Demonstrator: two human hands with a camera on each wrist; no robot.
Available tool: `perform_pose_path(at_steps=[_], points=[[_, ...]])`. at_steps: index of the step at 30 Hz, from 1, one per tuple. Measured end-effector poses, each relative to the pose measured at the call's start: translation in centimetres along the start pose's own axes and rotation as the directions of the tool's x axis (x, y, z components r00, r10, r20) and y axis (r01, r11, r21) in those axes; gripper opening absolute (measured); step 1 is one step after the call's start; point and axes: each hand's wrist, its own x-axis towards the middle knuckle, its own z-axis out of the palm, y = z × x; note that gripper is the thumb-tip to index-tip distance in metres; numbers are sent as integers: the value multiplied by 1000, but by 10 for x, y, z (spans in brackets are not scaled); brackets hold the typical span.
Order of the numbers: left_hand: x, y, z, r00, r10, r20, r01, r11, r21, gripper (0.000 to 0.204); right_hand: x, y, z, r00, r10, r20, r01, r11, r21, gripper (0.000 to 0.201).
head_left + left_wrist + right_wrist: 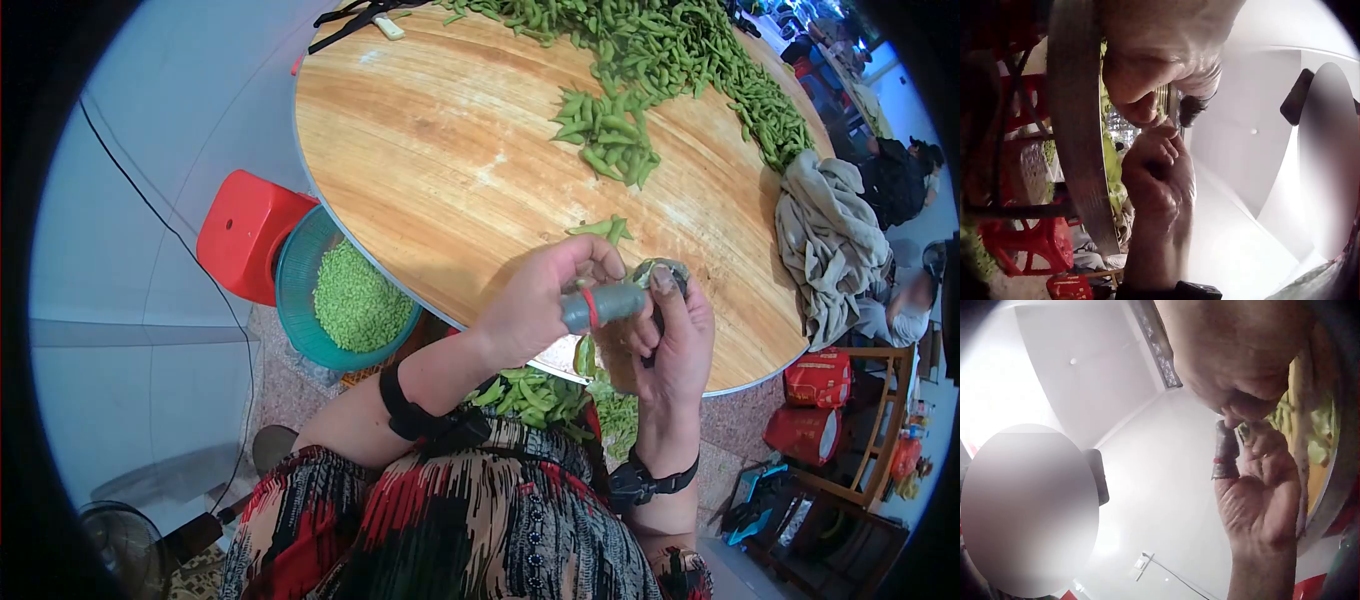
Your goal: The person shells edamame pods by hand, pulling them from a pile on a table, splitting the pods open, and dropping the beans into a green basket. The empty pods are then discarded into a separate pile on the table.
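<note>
Both hands meet above the table's near edge. The left hand (535, 310) wears a grey-green cover (618, 302) tied with a red band on its thumb; its fingers are bent against the right hand's. The right hand (680, 325) has curled fingers and a dark covering near its fingertips, with a bit of green pod (650, 270) pinched there. In the right wrist view, the left hand (1260, 506) touches the right hand (1235, 356), a small green piece (1244, 430) between them. Whether the left fingers also grip the pod is hidden. Several loose pods (605, 229) lie beyond the hands.
A large pod heap (690, 50) covers the table's far side, a smaller pile (610, 135) nearer. A teal basket (290, 280) of shelled beans stands below left beside a red stool (245, 235). More pods (530, 400) rest on the lap. Grey cloth (835, 240) hangs over the right edge.
</note>
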Motion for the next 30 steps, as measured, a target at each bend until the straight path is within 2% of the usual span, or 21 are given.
perform_pose_path(at_steps=[1, 2, 3, 5, 7, 8, 10, 11, 13, 14, 15, 16, 17, 18, 19, 20, 21, 24, 28, 29, 30], points=[[-1, -1, 1, 1000, 3, 0, -3, 1000, 0, 12, -1, 1, 1, 999, -33, 12, 34, 999, -17, 11], [-2, -1, 2, 999, 10, -38, -6, 994, 106, 12, -3, 2, 3, 999, -35, 14, 35, 999, -19, 11], [-3, -1, 3, 997, 21, -76, -4, 978, 211, 12, -6, 3, 4, 998, -70, -3, 69, 991, -117, 11], [-4, 0, 4, 996, -8, -86, 20, 989, 149, 12, -10, 5, 7, 994, -108, -16, 102, 970, -219, 10], [-4, -2, 3, 995, -39, -94, 47, 995, 86, 12, -12, 10, 10, 968, -253, 1, 225, 861, -455, 10], [-4, -5, 2, 992, 25, -123, -2, 984, 178, 12, -12, 13, 13, 968, -253, 4, 226, 860, -457, 10], [-5, -5, 0, 985, 90, -147, -48, 962, 268, 13, -12, 18, 17, 887, -447, 114, 406, 639, -653, 11], [-5, -3, 0, 988, 34, -153, 15, 951, 308, 15, -12, 18, 16, 887, -447, 116, 407, 637, -655, 11], [-6, 2, -5, 987, -24, -159, 78, 935, 345, 18, -11, 14, 8, 975, -219, 31, 210, 871, -445, 10], [-7, 5, -10, 983, -8, -186, 74, 934, 349, 18, -11, -1, 0, 989, -140, 54, 149, 896, -418, 10], [-8, 9, -17, 977, 8, -215, 70, 933, 352, 19, -14, -18, -13, 978, -18, 208, 104, 906, -410, 14], [-12, 14, -25, 972, 26, -235, 18, 983, 183, 19, -6, -35, -22, 859, 116, 498, 178, 845, -504, 18], [-11, 17, -28, 970, 23, -240, 22, 983, 182, 19, 0, -48, -23, 649, 275, 710, 279, 782, -558, 23], [-11, 19, -31, 965, 34, -260, 3, 990, 140, 19, -1, -53, -11, 773, 284, 568, 387, 498, -776, 28], [-10, 19, -31, 959, 48, -280, -21, 995, 98, 19, 8, -48, -4, 776, 286, 563, 381, 499, -778, 28], [-8, 19, -29, 960, 59, -275, -16, 987, 157, 19, 23, -41, 2, 877, 98, 470, 448, 188, -874, 27], [-7, 20, -27, 960, 59, -272, -17, 988, 155, 19, 36, -37, 4, 900, -125, 417, 399, -142, -906, 25], [-6, 20, -27, 965, 50, -256, 14, 970, 243, 19, 59, -24, 0, 896, -101, 433, 406, -213, -889, 23], [-6, 24, -23, 971, 84, -224, -15, 956, 292, 20, 60, -21, -15, 874, -160, 458, 434, -166, -886, 22], [-6, 25, -20, 971, 96, -217, -25, 950, 311, 20, 56, -28, -15, 946, -56, 318, 323, 112, -940, 21], [-3, 22, -20, 972, 93, -218, -21, 950, 312, 20, 51, -32, -15, 977, 86, 197, 153, 366, -918, 22]])
